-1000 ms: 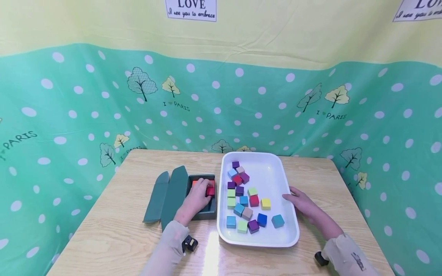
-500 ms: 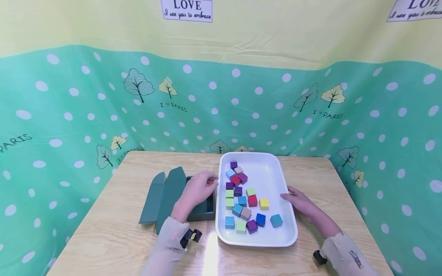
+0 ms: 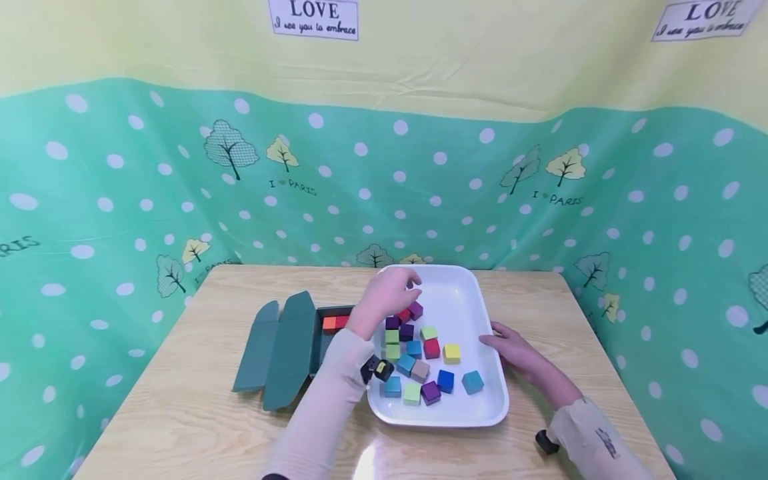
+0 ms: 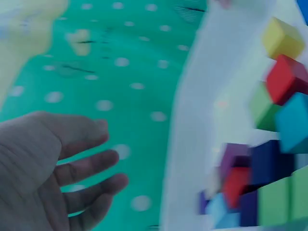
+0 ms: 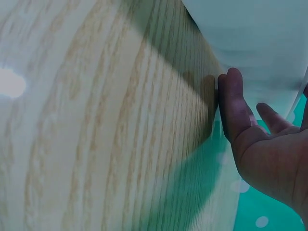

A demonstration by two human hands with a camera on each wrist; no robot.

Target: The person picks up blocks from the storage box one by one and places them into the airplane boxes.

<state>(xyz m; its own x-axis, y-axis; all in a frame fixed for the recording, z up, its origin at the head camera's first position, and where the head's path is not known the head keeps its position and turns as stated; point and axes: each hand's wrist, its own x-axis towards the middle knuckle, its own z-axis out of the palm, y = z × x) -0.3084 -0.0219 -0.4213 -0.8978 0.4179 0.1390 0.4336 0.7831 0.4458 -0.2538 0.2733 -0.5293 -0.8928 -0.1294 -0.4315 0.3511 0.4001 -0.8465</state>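
While above white tray (image 3: 456,310), left hand (image 3: 387,291) loose-fingered.

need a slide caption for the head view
Empty left hand hovering near a white tray of colored cubes, right hand at its side, open dark-green box alongside.

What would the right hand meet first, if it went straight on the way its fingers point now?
Most likely the tray: its outer wall lies just ahead of the right hand. Whether the fingers touch it, I cannot tell.
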